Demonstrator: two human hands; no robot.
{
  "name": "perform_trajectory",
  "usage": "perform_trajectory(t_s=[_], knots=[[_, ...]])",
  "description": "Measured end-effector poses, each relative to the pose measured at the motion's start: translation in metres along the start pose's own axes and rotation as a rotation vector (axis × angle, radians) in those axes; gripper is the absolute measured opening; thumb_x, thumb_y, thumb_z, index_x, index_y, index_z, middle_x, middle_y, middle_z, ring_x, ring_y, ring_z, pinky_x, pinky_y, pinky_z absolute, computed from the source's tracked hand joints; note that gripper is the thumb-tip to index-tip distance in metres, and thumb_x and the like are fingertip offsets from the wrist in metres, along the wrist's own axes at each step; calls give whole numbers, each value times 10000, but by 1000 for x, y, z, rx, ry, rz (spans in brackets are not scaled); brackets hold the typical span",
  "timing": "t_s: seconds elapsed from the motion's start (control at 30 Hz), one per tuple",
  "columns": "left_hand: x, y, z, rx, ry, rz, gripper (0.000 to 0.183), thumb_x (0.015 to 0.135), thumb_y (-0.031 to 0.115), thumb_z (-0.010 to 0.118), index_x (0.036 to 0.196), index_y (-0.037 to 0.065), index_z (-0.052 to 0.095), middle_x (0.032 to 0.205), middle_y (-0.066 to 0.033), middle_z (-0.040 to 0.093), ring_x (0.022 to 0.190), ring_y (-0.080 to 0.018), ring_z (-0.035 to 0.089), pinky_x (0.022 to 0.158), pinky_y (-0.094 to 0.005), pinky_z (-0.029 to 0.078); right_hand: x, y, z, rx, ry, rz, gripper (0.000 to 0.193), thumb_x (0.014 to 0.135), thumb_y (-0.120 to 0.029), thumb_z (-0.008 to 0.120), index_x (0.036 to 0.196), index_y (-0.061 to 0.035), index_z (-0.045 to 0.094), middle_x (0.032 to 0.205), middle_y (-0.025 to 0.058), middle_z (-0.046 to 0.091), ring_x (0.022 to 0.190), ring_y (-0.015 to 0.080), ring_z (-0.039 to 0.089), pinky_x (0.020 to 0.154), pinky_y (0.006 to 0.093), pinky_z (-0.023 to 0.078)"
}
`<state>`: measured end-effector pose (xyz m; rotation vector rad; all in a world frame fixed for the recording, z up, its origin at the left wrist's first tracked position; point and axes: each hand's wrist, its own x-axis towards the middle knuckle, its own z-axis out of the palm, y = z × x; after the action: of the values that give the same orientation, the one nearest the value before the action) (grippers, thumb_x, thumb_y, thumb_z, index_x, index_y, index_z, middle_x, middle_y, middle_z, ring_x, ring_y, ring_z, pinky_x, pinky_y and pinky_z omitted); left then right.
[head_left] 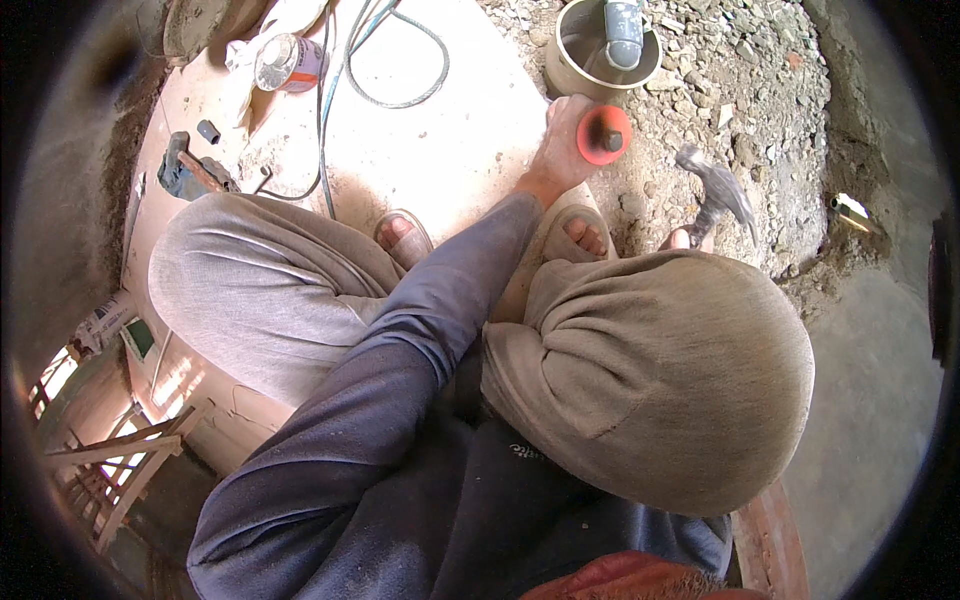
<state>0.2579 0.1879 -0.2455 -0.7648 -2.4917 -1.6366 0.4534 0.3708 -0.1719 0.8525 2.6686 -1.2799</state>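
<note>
My left hand is closed around a chisel with a round red hand guard; its struck end points up toward me, and the guard and hand hide its lower part. A claw hammer is in my right hand, a little to the right of the chisel and apart from it. My right knee hides most of that hand and the handle; only a finger or thumb shows at the grip. Just beyond my left hand stands a pale bucket, with a grey plastic pipe fitting over its rim.
Broken rubble covers the ground at the far right, against a wall. At the far left are a tin can, a looped hose, a short dark pipe piece and a wooden-handled tool. My sandalled feet flank my left forearm.
</note>
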Motion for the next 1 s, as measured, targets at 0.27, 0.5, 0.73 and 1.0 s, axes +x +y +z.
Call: perform_trajectory(t_s=[0.27,0.5,0.73,1.0], knots=[[8,8,0,79,19,11,450,740,259,862,1117,126,655,1093,-99,599,1077,-346,544,936,-480,398,20,-27,14,-118,16,-90,366,1015,-401,619,1098,-45,641,714,47,610,653,165,589,622,364,493],[1,6,3,-21,-11,-120,452,713,238,847,1113,161,651,1141,-108,583,1151,-362,503,1003,-466,386,21,-29,-45,48,-322,75,377,1032,-444,582,1128,-87,656,744,115,616,705,229,640,671,393,515],[-1,14,0,155,-218,11,409,695,279,856,1051,151,699,1153,-133,613,1130,-378,538,977,-489,412,26,-53,-7,-62,82,5,273,1041,-378,606,1076,-107,625,656,48,555,581,161,560,532,352,440],[33,50,-40,-233,83,-50,346,846,94,752,1170,36,646,1088,-91,685,1054,-245,653,927,-378,519,12,-44,-10,557,157,96,185,1031,-275,643,997,-112,564,668,-77,492,567,37,436,513,244,317]])
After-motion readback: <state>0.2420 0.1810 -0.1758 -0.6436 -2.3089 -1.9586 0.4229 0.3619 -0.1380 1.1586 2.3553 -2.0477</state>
